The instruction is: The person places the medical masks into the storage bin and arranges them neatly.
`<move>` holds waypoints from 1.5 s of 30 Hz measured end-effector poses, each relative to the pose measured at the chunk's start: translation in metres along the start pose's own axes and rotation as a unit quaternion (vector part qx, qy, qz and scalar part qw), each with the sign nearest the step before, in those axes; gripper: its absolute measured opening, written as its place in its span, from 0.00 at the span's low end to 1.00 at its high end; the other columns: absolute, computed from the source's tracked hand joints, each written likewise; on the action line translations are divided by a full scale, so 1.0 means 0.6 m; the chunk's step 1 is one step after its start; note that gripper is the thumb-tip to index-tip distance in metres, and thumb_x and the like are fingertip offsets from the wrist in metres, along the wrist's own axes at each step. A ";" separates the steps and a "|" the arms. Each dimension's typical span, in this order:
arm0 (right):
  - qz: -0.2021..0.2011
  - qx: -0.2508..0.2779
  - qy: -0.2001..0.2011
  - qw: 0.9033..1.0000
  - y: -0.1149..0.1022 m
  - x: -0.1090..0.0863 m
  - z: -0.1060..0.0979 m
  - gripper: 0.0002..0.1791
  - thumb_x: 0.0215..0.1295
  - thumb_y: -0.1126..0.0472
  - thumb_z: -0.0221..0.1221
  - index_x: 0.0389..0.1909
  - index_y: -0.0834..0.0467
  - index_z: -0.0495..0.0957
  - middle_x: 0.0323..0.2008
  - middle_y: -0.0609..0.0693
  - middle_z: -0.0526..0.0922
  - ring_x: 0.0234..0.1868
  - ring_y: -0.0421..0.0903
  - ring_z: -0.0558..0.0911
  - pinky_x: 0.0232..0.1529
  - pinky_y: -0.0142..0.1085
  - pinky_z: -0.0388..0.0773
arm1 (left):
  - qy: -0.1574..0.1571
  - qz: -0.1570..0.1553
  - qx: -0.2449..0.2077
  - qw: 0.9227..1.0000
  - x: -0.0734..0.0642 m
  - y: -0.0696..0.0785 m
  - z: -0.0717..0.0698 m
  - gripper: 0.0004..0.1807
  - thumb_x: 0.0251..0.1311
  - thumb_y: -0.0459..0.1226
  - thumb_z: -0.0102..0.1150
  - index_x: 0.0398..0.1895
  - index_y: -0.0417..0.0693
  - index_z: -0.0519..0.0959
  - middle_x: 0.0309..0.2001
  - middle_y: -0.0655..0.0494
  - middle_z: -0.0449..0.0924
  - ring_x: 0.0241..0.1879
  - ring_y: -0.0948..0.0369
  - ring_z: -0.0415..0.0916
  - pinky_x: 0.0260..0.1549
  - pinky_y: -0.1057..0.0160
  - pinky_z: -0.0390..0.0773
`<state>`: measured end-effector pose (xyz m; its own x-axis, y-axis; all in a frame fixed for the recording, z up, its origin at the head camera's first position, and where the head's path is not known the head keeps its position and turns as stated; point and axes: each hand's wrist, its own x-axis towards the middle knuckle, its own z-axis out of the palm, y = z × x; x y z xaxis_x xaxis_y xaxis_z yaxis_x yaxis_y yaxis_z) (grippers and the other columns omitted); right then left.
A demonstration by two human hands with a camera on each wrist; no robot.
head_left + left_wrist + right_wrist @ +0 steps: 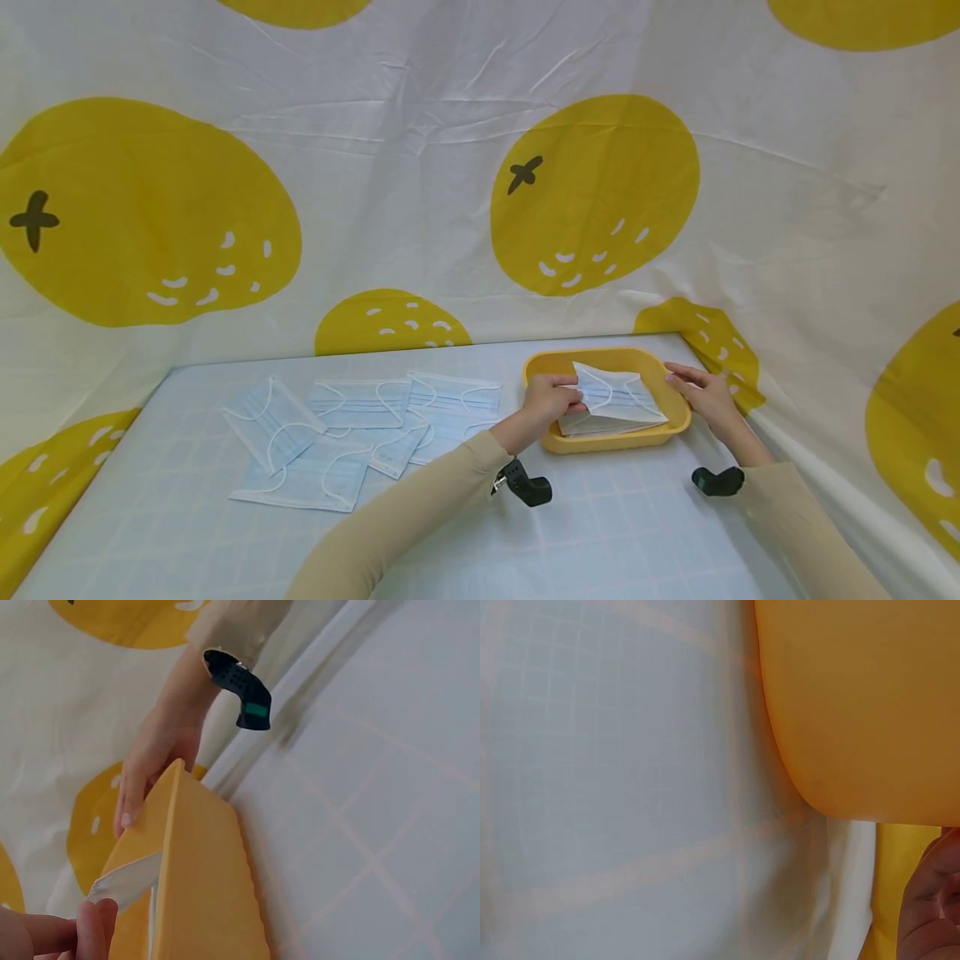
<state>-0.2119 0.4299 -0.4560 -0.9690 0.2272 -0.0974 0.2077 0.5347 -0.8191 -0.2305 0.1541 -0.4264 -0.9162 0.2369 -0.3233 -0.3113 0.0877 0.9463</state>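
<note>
Left hand [550, 400] is placing a mask [618, 393] into the tray [611, 444], it seems; next move is probably calling for letting go.
Head: over a pile [600, 428], its long axis is running left-right, free end pointing right. Left wrist: fingers are pinching its end. Right wrist: right hand [932, 900] is appearing at the tray's edge; whether it is gripping, I cannot tell.

White cloth backdrop [420, 225], creased, printed with yellow fruit shapes [596, 196], some bearing dark crosses [34, 221] and white flecks [226, 271]; hangs behind and beside table [600, 533]. Table pale blue, crossed by faint pinkish lines [371, 859].
</note>
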 end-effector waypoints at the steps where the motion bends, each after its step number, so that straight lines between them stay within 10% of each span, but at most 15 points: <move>1: 0.000 0.001 0.001 1.000 0.000 0.000 0.000 0.35 0.70 0.42 0.50 0.69 0.60 0.64 0.65 0.66 0.67 0.39 0.30 0.71 0.39 0.16 0.75 | 0.001 -0.001 -0.001 1.000 0.000 0.000 0.000 0.15 0.59 0.30 0.61 0.50 0.40 0.82 0.38 0.49 0.83 0.24 0.65 0.82 0.38 0.64 0.83; 10: 0.000 0.006 0.004 1.000 0.000 0.000 -0.001 0.35 0.70 0.42 0.50 0.68 0.61 0.64 0.65 0.68 0.66 0.43 0.35 0.73 0.39 0.16 0.74 | 0.018 0.027 0.024 0.999 -0.002 -0.006 0.004 0.14 0.57 0.31 0.64 0.48 0.42 0.83 0.38 0.51 0.83 0.21 0.64 0.82 0.26 0.72 0.81; 25: 0.035 0.045 0.027 0.998 0.031 0.023 0.002 0.36 0.60 0.36 0.59 0.64 0.51 0.71 0.65 0.60 0.70 0.45 0.36 0.75 0.40 0.18 0.76 | 0.019 0.021 0.093 0.995 -0.014 -0.002 -0.002 0.17 0.60 0.32 0.61 0.52 0.36 0.79 0.37 0.49 0.83 0.27 0.58 0.84 0.34 0.64 0.84; 30: 0.023 0.025 0.020 0.999 0.012 0.010 0.003 0.36 0.66 0.39 0.54 0.67 0.58 0.67 0.67 0.64 0.67 0.57 0.51 0.73 0.39 0.13 0.72 | 0.007 0.022 0.120 0.993 -0.020 0.001 -0.008 0.20 0.60 0.33 0.61 0.54 0.33 0.76 0.39 0.47 0.81 0.26 0.58 0.82 0.35 0.64 0.84; 33: 0.011 0.017 0.010 1.000 0.006 0.005 0.004 0.36 0.68 0.39 0.52 0.68 0.60 0.65 0.67 0.65 0.66 0.58 0.52 0.72 0.39 0.14 0.73 | -0.005 0.022 0.146 0.989 -0.020 0.002 -0.011 0.07 0.58 0.32 0.62 0.30 0.35 0.78 0.25 0.52 0.77 0.28 0.53 0.84 0.25 0.68 0.80; 36: 0.016 0.023 0.011 1.000 0.012 0.009 0.004 0.39 0.65 0.36 0.53 0.68 0.58 0.65 0.67 0.64 0.67 0.52 0.44 0.75 0.39 0.14 0.73 | -0.016 0.024 0.170 0.985 -0.022 0.006 -0.014 0.20 0.58 0.32 0.62 0.11 0.46 0.65 0.14 0.53 0.70 0.30 0.50 0.85 0.19 0.70 0.74; 45: 0.004 0.011 0.019 1.000 0.008 0.004 0.002 0.36 0.66 0.38 0.54 0.66 0.58 0.68 0.63 0.65 0.70 0.47 0.42 0.74 0.38 0.17 0.74 | -0.031 0.009 0.206 0.978 -0.025 0.014 -0.025 0.22 0.60 0.35 0.60 0.13 0.47 0.61 0.16 0.58 0.58 0.30 0.51 0.83 0.28 0.67 0.82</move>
<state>-0.2136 0.4322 -0.4606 -0.9615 0.2623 -0.0817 0.2110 0.5145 -0.8311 -0.2231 0.1369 -0.4133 -0.8993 0.2993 -0.3190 -0.1555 0.4630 0.8726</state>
